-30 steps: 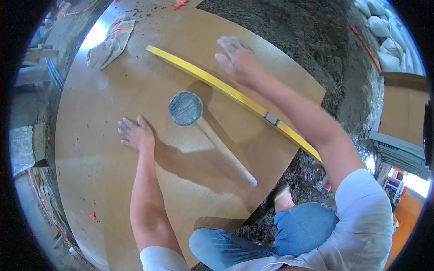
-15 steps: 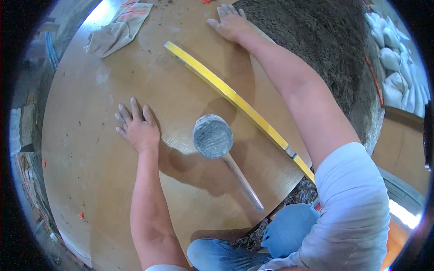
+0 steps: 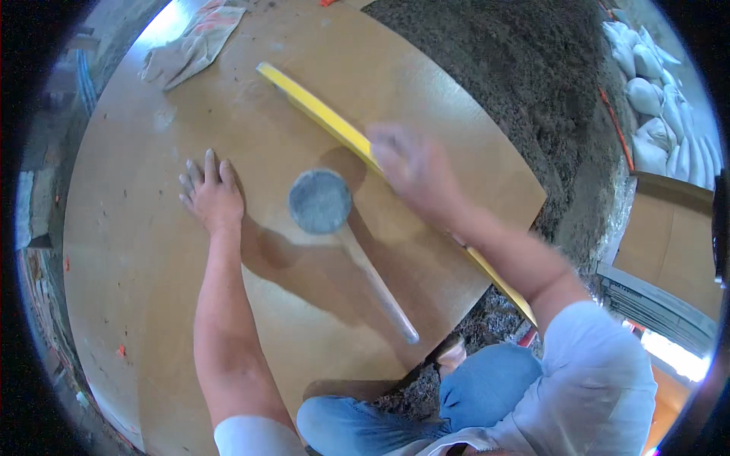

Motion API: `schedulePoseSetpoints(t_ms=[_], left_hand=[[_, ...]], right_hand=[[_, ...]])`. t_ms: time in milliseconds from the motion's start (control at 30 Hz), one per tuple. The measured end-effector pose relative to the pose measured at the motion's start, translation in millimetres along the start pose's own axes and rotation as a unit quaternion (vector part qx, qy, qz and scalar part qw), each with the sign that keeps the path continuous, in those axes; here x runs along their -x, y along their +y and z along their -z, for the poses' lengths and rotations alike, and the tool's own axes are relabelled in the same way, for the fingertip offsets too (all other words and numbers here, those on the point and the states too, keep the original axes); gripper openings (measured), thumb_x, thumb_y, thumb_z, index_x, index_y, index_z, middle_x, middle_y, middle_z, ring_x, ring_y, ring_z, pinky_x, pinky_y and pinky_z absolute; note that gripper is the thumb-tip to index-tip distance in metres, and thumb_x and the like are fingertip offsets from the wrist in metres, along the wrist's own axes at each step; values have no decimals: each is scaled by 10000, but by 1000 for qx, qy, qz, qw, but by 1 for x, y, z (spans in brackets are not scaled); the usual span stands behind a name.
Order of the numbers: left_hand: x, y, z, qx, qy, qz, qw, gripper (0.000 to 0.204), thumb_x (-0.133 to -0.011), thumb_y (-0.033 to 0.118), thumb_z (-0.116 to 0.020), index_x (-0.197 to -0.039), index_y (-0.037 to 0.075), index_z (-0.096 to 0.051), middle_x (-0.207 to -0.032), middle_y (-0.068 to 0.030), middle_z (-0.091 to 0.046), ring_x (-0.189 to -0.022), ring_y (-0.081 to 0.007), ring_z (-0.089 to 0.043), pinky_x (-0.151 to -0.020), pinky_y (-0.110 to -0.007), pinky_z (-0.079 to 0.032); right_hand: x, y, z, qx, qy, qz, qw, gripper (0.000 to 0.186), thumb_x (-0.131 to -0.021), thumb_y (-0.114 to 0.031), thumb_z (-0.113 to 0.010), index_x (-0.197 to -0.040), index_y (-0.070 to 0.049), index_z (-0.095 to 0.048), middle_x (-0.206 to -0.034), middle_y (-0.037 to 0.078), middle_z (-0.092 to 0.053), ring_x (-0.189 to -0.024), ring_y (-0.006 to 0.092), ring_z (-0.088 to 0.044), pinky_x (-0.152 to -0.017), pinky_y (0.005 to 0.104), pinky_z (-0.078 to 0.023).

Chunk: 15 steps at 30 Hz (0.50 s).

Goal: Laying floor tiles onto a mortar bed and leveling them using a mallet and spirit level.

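My left hand (image 3: 214,199) lies flat on a large tan board (image 3: 167,304), its fingers spread and holding nothing. A yellow spirit level (image 3: 315,108) stretches diagonally across the board, its near end reaching past the edge. Over the middle of the level is my right hand (image 3: 414,169), smeared by motion; whether its fingers touch or grip the level cannot be made out. Between my two arms rests a mallet with a round grey head (image 3: 320,201) and a long pale handle (image 3: 380,287) pointing towards my knees.
A stained cloth (image 3: 194,47) lies at the board's far left. Dark, rough loose material (image 3: 487,61) borders the board on the right. White filled bags (image 3: 654,99) are piled at the far right, above a tan panel (image 3: 661,243). Small orange bits dot the board.
My right hand has come back from the board's far edge to above the level. My left hand stays flat on the board. The whole view has shifted slightly.
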<state>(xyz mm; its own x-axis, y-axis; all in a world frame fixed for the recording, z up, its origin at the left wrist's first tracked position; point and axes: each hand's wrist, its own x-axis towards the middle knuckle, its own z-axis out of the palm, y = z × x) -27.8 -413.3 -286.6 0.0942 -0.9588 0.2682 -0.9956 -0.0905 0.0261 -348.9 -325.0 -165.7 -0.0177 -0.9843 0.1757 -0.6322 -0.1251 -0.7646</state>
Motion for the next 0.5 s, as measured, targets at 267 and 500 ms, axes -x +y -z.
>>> schedulePoseSetpoints(t_ms=[267,500], left_hand=[[43,-7,15,56,-1,-76,996,664,-932,442,-561,-1438,78,-333,-1492,-184,-342,-1376,-327,-338,-1135,-442,-276],[235,-177,72,79,-47,148,985,655,-903,448,-501,-1407,40,-409,-1489,-213,-346,-1408,-372,-258,-1158,-459,-174]], right_hand=[[132,-14,-64,-405,-219,-438,772,370,-898,-354,-663,-1098,-50,-600,-825,51,-634,-685,137,-630,-603,281,-516],[133,-16,-50,-262,-112,-389,876,461,-944,-444,-564,-1268,-116,-582,-740,-40,-498,-557,70,-459,-496,225,-383]])
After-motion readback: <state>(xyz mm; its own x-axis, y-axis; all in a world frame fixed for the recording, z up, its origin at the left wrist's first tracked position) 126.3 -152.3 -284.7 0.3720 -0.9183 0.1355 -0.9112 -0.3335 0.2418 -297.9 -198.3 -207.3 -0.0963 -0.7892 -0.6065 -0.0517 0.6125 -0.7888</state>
